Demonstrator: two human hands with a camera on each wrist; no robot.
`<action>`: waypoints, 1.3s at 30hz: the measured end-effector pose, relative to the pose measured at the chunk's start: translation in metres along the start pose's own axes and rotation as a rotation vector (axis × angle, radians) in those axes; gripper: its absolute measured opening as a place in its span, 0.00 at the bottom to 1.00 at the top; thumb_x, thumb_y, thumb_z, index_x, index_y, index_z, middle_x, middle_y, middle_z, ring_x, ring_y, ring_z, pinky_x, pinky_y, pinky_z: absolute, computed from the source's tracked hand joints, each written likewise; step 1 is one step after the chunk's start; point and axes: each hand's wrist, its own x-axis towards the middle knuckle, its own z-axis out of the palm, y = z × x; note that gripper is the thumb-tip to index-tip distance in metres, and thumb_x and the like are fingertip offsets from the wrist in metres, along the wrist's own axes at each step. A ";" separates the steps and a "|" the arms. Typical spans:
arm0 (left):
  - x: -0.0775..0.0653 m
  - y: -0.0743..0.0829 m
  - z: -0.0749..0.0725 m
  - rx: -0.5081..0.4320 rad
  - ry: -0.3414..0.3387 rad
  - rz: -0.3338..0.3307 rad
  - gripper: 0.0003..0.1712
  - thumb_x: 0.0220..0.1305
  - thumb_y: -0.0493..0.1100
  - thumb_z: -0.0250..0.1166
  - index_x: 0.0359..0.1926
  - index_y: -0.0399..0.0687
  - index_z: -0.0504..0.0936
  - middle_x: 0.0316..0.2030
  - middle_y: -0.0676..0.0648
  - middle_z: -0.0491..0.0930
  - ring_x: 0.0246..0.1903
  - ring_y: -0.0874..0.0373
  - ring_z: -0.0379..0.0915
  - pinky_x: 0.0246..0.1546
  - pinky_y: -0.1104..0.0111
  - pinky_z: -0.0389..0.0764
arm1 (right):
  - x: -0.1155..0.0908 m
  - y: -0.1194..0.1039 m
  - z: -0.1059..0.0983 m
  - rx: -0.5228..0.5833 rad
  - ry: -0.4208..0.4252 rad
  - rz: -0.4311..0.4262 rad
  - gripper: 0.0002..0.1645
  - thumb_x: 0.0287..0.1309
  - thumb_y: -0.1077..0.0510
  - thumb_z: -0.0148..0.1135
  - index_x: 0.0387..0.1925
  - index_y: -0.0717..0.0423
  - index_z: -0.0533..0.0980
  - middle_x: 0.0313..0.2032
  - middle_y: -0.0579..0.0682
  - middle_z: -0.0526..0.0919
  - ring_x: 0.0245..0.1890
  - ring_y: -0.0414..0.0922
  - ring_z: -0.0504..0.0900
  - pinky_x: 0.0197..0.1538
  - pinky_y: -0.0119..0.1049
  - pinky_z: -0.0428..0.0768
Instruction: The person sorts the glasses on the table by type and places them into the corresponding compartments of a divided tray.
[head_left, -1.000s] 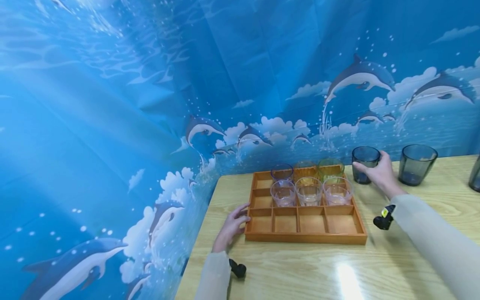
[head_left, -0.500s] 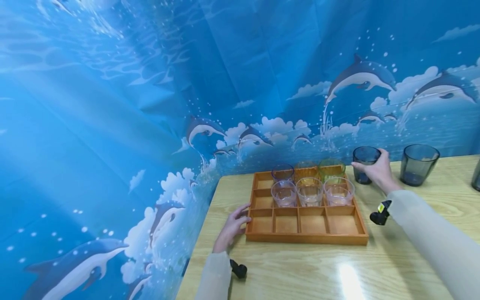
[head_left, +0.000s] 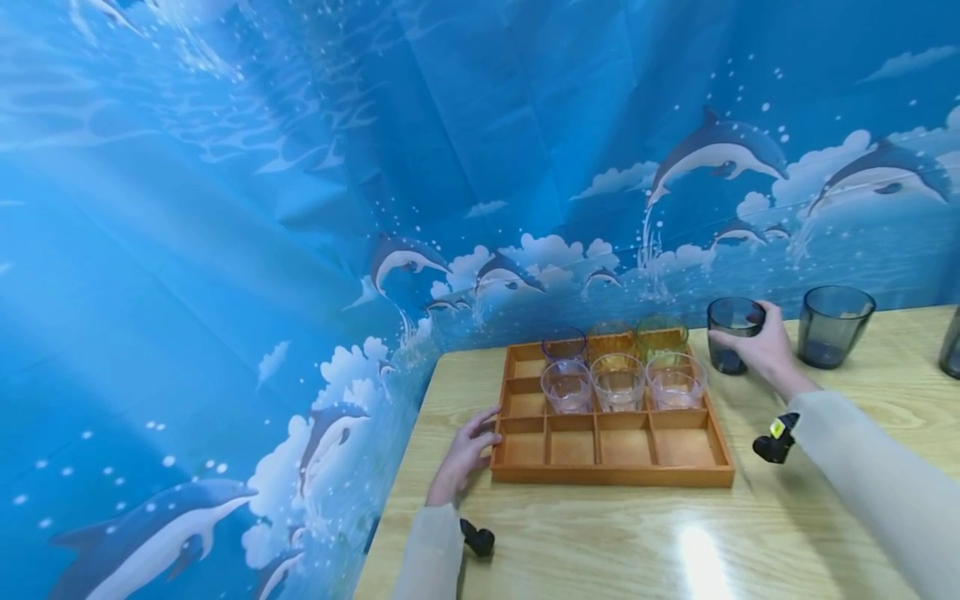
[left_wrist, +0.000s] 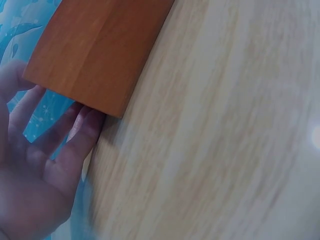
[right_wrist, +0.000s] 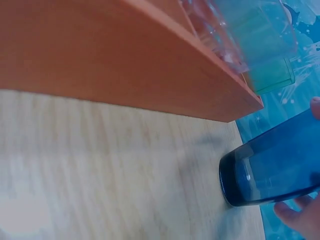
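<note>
My right hand (head_left: 767, 348) grips a dark smoky drinking glass (head_left: 724, 354), thumb on its near left side and fingers round the far right. The glass is upright just right of the wooden tray (head_left: 611, 476), its base at or close to the tabletop. In the right wrist view the same glass (right_wrist: 270, 165) looks blue beside the tray wall (right_wrist: 125, 60). Against the tray's left side my left hand (head_left: 461, 457) rests its fingertips. In the left wrist view those relaxed fingers (left_wrist: 75, 142) touch the tray's end (left_wrist: 95, 55).
The divided tray holds three clear glasses (head_left: 618, 392) in its middle row. Behind them stand a blue glass (head_left: 564, 342), a yellow one (head_left: 611, 342) and a green one (head_left: 663, 333). Another smoky glass (head_left: 832, 333) is right of my hand; one more (head_left: 952, 350) is cut off.
The right hand and its glass have shifted very slightly toward me. The left hand and the tray have stayed in place.
</note>
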 end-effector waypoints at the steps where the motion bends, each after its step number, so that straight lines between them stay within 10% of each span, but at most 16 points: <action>1: -0.002 0.004 0.001 -0.003 -0.003 -0.002 0.32 0.56 0.39 0.61 0.64 0.55 0.69 0.62 0.39 0.64 0.54 0.46 0.67 0.49 0.45 0.71 | 0.001 0.005 0.000 -0.006 0.010 -0.010 0.68 0.45 0.31 0.63 0.71 0.57 0.33 0.64 0.70 0.51 0.61 0.68 0.54 0.53 0.66 0.62; 13: -0.012 0.015 0.004 -0.008 -0.009 -0.008 0.32 0.56 0.38 0.60 0.64 0.53 0.68 0.61 0.39 0.65 0.54 0.47 0.67 0.50 0.47 0.71 | -0.029 -0.002 -0.011 -0.055 0.009 -0.079 0.63 0.47 0.38 0.66 0.71 0.61 0.41 0.62 0.72 0.54 0.58 0.70 0.56 0.51 0.66 0.62; 39: 0.008 -0.011 -0.003 0.026 0.039 -0.011 0.30 0.56 0.43 0.62 0.60 0.67 0.72 0.62 0.42 0.65 0.55 0.46 0.67 0.48 0.47 0.72 | -0.078 -0.022 -0.030 -0.108 -0.036 -0.152 0.58 0.46 0.42 0.69 0.70 0.60 0.48 0.59 0.68 0.62 0.57 0.69 0.58 0.47 0.65 0.63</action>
